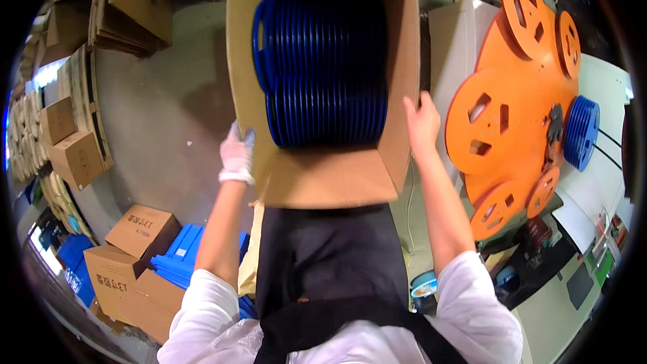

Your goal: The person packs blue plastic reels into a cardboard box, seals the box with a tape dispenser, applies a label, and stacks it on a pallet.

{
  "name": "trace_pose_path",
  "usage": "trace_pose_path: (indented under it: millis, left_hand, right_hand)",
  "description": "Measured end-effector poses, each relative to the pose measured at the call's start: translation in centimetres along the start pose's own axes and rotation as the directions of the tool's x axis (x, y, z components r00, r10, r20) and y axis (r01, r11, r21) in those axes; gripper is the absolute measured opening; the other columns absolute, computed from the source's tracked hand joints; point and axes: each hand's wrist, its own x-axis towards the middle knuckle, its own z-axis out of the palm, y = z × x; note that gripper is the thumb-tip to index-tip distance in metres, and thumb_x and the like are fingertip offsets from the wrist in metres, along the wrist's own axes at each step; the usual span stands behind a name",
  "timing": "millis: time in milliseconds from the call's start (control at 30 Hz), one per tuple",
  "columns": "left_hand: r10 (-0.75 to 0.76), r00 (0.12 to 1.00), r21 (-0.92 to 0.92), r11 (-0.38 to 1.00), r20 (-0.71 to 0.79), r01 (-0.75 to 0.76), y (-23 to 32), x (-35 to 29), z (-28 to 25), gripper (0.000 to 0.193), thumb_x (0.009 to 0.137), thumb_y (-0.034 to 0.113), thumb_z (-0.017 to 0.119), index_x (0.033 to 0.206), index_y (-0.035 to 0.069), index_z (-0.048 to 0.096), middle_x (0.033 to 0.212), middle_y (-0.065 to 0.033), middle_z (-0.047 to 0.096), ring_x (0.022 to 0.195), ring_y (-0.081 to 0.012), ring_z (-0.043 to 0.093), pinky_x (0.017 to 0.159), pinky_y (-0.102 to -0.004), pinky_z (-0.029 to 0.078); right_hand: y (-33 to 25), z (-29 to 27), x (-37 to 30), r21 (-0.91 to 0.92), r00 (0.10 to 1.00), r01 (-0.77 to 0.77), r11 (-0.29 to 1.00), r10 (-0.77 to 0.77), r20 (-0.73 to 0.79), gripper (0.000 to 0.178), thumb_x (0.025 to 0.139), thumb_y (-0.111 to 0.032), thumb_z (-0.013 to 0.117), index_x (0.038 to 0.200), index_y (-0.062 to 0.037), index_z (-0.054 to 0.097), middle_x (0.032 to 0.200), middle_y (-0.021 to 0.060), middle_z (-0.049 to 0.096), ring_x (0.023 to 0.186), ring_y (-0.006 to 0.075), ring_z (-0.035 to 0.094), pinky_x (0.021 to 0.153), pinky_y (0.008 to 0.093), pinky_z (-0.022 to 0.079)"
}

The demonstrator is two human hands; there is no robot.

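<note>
An open cardboard box is in front of me, its flaps spread. Inside lie two stacks of blue plastic discs or reel flanges, packed on edge in rows, one stack beyond the other. My left hand, in a white glove, is closed on the box's left side, with the thumb near the flap edge. On the right, my bare right hand grips the edge of the box's right side; some of its fingers are hidden behind the cardboard.
To the right stands an orange machine with round slotted plates, and a blue reel beside it. At lower left are cardboard boxes and a blue plastic pile. Folded cardboard leans at upper left.
</note>
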Motion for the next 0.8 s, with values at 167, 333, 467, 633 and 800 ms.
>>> trace_pose_path:
  millis: [167, 333, 467, 633, 800]
  left_hand:
    - [-0.287, 0.952, 0.270, 0.930, 0.108, 0.250, -4.8, -7.6, -0.1, 0.047, 0.087, 0.037, 0.063, 0.128, 0.015, 0.058, 0.108, -0.0227, 0.067, 0.104, -0.0411, 0.062, 0.089, -0.0463, 0.049]
    - [-0.308, 0.904, 0.507, 0.853, 0.297, 0.124, -3.9, -8.3, -1.3, 0.042, 0.086, 0.036, 0.063, 0.122, 0.014, 0.062, 0.107, -0.0223, 0.067, 0.104, -0.0405, 0.062, 0.090, -0.0450, 0.049]
    - [-0.201, 0.892, 0.435, 0.900, 0.406, 0.005, 1.9, -4.3, -6.6, 0.030, 0.085, 0.022, 0.068, 0.110, 0.007, 0.068, 0.105, -0.0153, 0.071, 0.097, -0.0347, 0.066, 0.084, -0.0392, 0.053]
    - [-0.290, 0.901, 0.558, 0.827, 0.322, 0.067, -3.4, -6.3, -2.0, 0.042, 0.089, 0.039, 0.058, 0.118, 0.010, 0.065, 0.110, -0.0208, 0.067, 0.102, -0.0385, 0.063, 0.090, -0.0430, 0.050]
    - [-0.423, 0.877, 0.221, 0.899, 0.227, 0.377, -4.8, -6.8, -0.5, 0.035, 0.092, 0.035, 0.056, 0.115, 0.010, 0.065, 0.105, -0.0211, 0.067, 0.099, -0.0413, 0.061, 0.086, -0.0448, 0.049]
  right_hand:
    - [11.0, 3.4, -14.8, -0.208, 0.984, -0.129, 0.970, 0.151, 0.094, 0.054, 0.087, -0.036, 0.068, 0.122, 0.0036, 0.058, 0.116, 0.0226, 0.063, 0.101, 0.0403, 0.063, 0.087, 0.0485, 0.050]
    - [9.1, 0.5, -14.1, -0.348, 0.954, -0.159, 0.924, 0.235, 0.187, 0.045, 0.080, -0.039, 0.072, 0.084, 0.0054, 0.066, 0.085, 0.0267, 0.067, 0.082, 0.0428, 0.066, 0.076, 0.0488, 0.053]
    - [1.3, -4.7, -10.2, -0.368, 0.973, 0.042, 0.929, 0.046, 0.226, 0.035, 0.083, -0.034, 0.070, 0.080, 0.0014, 0.066, 0.084, 0.0210, 0.068, 0.077, 0.0425, 0.066, 0.071, 0.0470, 0.054]
    - [6.8, 1.7, -13.3, -0.393, 0.993, -0.002, 0.920, 0.050, 0.111, 0.034, 0.088, -0.035, 0.064, 0.086, -0.0018, 0.065, 0.086, 0.0191, 0.067, 0.079, 0.0398, 0.066, 0.070, 0.0483, 0.053]
    - [3.7, 0.6, -10.3, -0.449, 0.963, -0.122, 0.885, 0.215, 0.163, 0.041, 0.089, -0.042, 0.062, 0.095, -0.0021, 0.068, 0.094, 0.0184, 0.070, 0.088, 0.0388, 0.067, 0.079, 0.0475, 0.053]
